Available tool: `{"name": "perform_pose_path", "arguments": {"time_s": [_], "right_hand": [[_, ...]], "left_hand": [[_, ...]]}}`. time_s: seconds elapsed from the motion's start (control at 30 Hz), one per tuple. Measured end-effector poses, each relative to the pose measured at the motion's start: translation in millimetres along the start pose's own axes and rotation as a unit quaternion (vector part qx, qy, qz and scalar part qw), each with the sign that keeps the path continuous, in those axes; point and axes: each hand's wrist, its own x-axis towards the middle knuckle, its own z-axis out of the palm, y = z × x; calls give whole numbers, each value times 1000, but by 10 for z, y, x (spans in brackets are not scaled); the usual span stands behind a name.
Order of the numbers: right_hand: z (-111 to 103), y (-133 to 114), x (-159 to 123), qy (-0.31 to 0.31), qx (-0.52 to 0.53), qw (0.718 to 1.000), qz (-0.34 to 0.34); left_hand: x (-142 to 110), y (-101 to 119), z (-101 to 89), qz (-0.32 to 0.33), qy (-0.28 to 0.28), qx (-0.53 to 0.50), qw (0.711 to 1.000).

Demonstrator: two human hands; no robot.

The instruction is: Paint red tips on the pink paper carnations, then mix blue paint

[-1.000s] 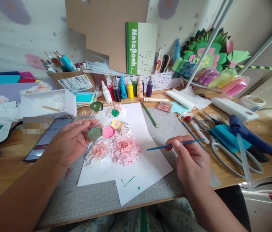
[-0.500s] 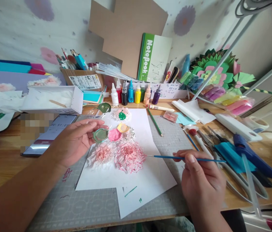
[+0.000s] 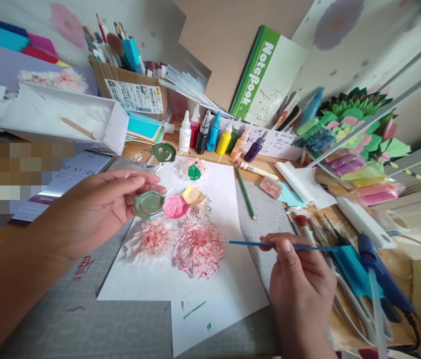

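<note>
My left hand [image 3: 98, 204] grips a clear plastic paint palette [image 3: 149, 204] by its edge; its round wells hold dark green, bright green, pink and yellowish paint. The palette is over the white paper [image 3: 135, 284]. In my right hand [image 3: 302, 279], a thin blue paintbrush [image 3: 245, 243] is pinched between thumb and fingers. Its tip meets the right edge of a ruffled paper flower [image 3: 199, 252] with pink-red petal edges. To the left lies a paler pink-and-white flower [image 3: 152, 239]. Part of another flower [image 3: 201, 210] shows behind the palette.
Paint bottles [image 3: 213, 134] stand in a row at the back. A green pencil [image 3: 245, 194] lies on the grey cutting mat [image 3: 264, 219]. To the right are a blue glue gun [image 3: 374, 264] and scissors [image 3: 352, 304]. A phone [image 3: 71, 174] and white box [image 3: 94, 119] sit left.
The camera view has tilted and come closer. The brush tip stays at the flower's right side, now slightly further over the petals. Both hands keep their holds.
</note>
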Motion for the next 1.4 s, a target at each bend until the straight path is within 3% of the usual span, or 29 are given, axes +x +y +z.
{"name": "perform_pose_path", "arguments": {"time_s": [0.23, 0.37, 0.73, 0.93, 1.4], "right_hand": [[-5, -11, 54, 45, 52, 998, -12], [17, -3, 69, 25, 38, 999, 11], [-21, 63, 128, 103, 93, 990, 26], [4, 105, 110, 119, 107, 987, 13], [-31, 169, 5, 45, 82, 996, 5]], "left_hand": [[-7, 4, -7, 1, 24, -10, 1000], [-24, 27, 29, -28, 63, -21, 997], [-18, 89, 22, -6, -6, -48, 999], [-35, 103, 49, -12, 1, -79, 997], [100, 77, 4, -7, 32, -93, 995]]}}
